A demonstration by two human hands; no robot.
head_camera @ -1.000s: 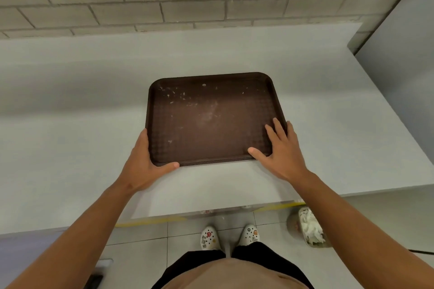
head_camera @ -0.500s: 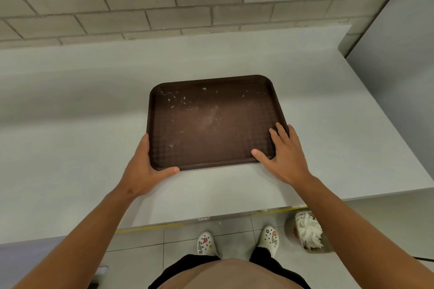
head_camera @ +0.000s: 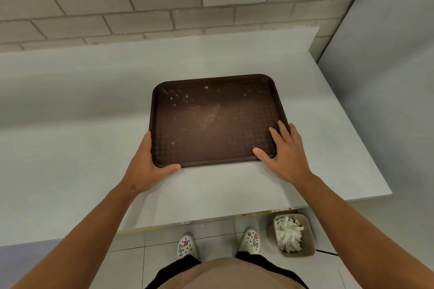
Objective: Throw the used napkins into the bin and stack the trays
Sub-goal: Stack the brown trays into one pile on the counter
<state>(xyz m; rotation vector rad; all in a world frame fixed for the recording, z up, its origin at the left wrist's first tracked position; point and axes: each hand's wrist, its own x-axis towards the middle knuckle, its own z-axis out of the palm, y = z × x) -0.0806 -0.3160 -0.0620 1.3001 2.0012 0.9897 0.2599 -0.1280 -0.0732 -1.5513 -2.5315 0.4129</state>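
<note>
A stack of dark brown trays lies on the white counter, its top tray speckled with crumbs. My left hand presses against the stack's near left corner, thumb along the front edge and fingers straight up the left side. My right hand rests flat on the near right corner with its fingers spread over the rim. On the floor below the counter's right end stands a beige bin holding crumpled white napkins.
A grey brick wall backs the counter, and a plain grey wall closes it off on the right. The counter's front edge runs just in front of my feet on the tiled floor.
Both hands keep their places on the stack's near corners. The view has pulled back and tilted down, so more of the floor and the whole bin now show.
</note>
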